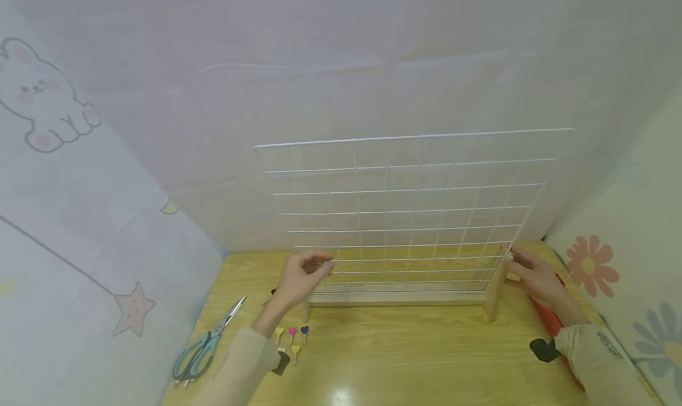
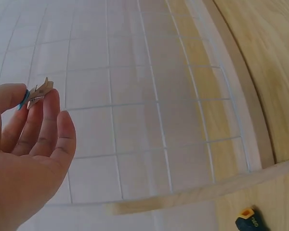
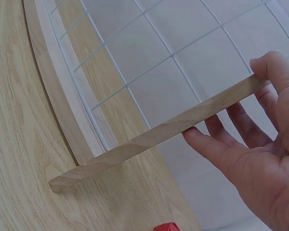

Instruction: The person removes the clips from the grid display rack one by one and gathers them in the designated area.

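A white wire grid (image 1: 415, 137) stands upright in a wooden stand (image 1: 399, 300). My left hand (image 1: 299, 277) is in front of the grid's lower left part. Between its thumb and fingertips it pinches a small wooden clothespin (image 2: 41, 91) with a blue piece at the thumb end. At the far side, my right hand (image 1: 539, 280) grips the stand's right wooden upright (image 3: 159, 131), thumb on one side and fingers on the other. Several small clothespins with coloured hearts (image 1: 292, 332) lie on the table near my left forearm.
Scissors with teal handles (image 1: 198, 354) lie at the left of the wooden table (image 1: 405, 355). A black and yellow handle (image 2: 249, 219) shows beyond the stand's left end. Something red (image 1: 546, 316) lies under my right forearm. Printed cloth walls close in three sides.
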`<action>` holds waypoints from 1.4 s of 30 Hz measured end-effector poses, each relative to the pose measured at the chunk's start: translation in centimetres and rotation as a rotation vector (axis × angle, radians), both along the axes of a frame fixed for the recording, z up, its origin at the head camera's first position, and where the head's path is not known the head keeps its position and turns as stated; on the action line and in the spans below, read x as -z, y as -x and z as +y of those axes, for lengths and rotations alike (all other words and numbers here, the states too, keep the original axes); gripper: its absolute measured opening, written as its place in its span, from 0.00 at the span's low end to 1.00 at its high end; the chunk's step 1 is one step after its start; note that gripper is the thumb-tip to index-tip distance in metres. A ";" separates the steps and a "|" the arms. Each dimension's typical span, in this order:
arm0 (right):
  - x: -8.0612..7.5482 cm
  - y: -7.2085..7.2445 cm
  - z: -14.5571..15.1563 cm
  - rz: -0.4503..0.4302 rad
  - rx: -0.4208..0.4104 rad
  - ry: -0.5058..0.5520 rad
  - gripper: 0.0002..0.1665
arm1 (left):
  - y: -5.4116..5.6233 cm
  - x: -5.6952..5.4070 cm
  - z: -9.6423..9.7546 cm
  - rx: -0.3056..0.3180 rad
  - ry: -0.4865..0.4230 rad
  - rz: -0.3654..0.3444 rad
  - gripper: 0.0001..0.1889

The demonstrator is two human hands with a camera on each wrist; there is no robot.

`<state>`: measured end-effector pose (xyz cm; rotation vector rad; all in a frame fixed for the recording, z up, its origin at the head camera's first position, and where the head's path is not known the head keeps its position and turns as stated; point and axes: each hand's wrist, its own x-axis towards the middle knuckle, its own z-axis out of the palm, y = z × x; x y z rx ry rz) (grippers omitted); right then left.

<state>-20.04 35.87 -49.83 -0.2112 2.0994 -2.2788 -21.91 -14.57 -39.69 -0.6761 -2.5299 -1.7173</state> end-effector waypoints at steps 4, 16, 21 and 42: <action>0.1 0.0 -0.1 0.009 0.006 0.016 0.36 | -0.9 1.0 -1.1 -0.046 0.030 -0.003 0.08; 0.1 -0.1 -0.1 0.005 0.007 0.023 0.37 | -1.2 9.6 -6.4 -0.224 0.018 -0.094 0.09; 0.2 0.0 0.0 -0.013 0.019 0.003 0.39 | -2.3 12.2 -9.0 -0.331 0.069 -0.163 0.10; 0.0 0.0 -0.2 -0.015 0.039 0.009 0.38 | -4.8 19.7 -18.5 -0.510 0.380 -0.262 0.16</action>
